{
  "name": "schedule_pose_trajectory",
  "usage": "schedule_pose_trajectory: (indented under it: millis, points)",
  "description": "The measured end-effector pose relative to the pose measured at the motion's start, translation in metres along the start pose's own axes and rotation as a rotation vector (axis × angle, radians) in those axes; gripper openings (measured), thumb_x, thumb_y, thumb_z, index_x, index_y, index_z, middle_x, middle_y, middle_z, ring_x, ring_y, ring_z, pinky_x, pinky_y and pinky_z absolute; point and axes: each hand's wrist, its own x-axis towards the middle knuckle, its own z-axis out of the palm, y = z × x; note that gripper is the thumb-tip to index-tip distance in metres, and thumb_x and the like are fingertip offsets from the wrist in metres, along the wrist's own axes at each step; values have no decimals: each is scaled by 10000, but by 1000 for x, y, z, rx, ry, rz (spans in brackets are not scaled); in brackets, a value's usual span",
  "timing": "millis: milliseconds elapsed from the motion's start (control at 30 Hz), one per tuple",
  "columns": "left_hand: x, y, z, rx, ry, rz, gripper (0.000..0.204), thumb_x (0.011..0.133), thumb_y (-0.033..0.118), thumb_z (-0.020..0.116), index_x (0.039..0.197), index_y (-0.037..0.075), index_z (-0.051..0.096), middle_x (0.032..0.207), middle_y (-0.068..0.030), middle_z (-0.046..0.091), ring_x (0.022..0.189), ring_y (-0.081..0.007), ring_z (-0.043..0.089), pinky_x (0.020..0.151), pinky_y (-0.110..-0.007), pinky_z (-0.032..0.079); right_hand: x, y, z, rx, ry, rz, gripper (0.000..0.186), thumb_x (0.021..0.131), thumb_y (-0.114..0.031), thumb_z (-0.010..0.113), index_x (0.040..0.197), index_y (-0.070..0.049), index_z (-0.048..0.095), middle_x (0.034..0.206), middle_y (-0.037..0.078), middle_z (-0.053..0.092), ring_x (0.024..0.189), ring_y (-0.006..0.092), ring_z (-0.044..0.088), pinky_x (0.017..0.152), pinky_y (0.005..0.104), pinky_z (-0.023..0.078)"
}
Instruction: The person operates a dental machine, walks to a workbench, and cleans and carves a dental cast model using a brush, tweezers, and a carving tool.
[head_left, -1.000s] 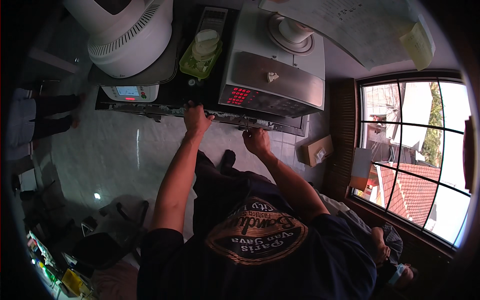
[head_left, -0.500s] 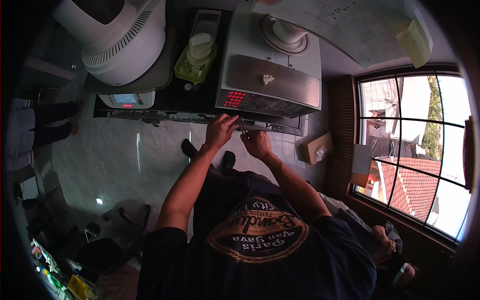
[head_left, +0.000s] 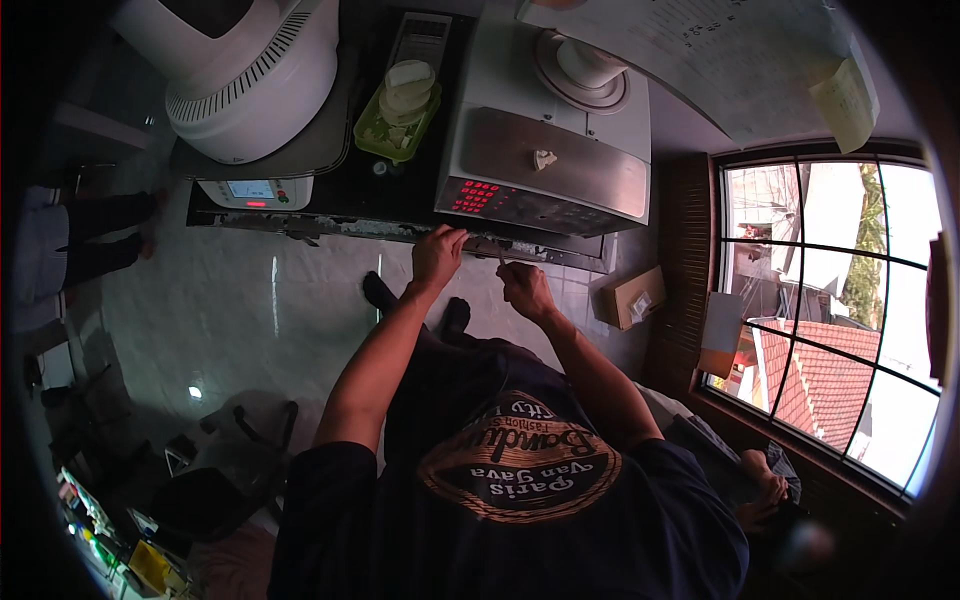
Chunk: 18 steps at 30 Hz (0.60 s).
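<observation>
Dark shirt (head_left: 480, 560) bears lettering (head_left: 520, 465); machine (head_left: 600, 150), red digits (head_left: 476, 195) (paper sheet (head_left: 705, 70) possibly handwritten).

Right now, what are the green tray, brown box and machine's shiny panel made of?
The green tray looks like smooth plastic, bright and evenly coloured. The brown box seems matt cardboard, with flat sides. The machine's shiny panel is probably brushed metal: grey, soft sheen.

A slim tool (head_left: 502, 256) juts from your right hand (head_left: 526, 290) toward the black counter (head_left: 360, 198), whose near edge (head_left: 260, 220) shows ragged pale patches (head_left: 375, 229).
</observation>
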Motion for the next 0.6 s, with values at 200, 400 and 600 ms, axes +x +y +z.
schedule_pose_trajectory:
  millis: [200, 400, 600]
  points:
    - [1, 7, -4, -6, -6, -34, 203, 950, 182, 678, 1080, 41, 746, 912, -130, 687, 783, -351, 687, 692, -432, 553, 30, 52, 25, -317, 269, -368, 271, 1011, -214, 511, 972, -6, 681, 876, 182, 679, 811, 378, 682, 703, 494, 517]
    - [-6, 15, -27, -3, -70, -190, 212, 950, 256, 676, 957, 49, 722, 835, -138, 675, 768, -368, 682, 679, -464, 540, 34, 34, 32, -442, 211, -355, 198, 1002, -150, 494, 1006, -21, 644, 973, 242, 658, 922, 479, 636, 750, 561, 505]
    - [-16, 7, -26, 96, -54, -261, 262, 969, 282, 660, 839, 55, 667, 770, -146, 672, 737, -380, 675, 660, -478, 524, 25, 39, 30, -357, 237, -179, 159, 978, -107, 519, 995, -11, 645, 926, 223, 675, 887, 481, 642, 754, 551, 517]
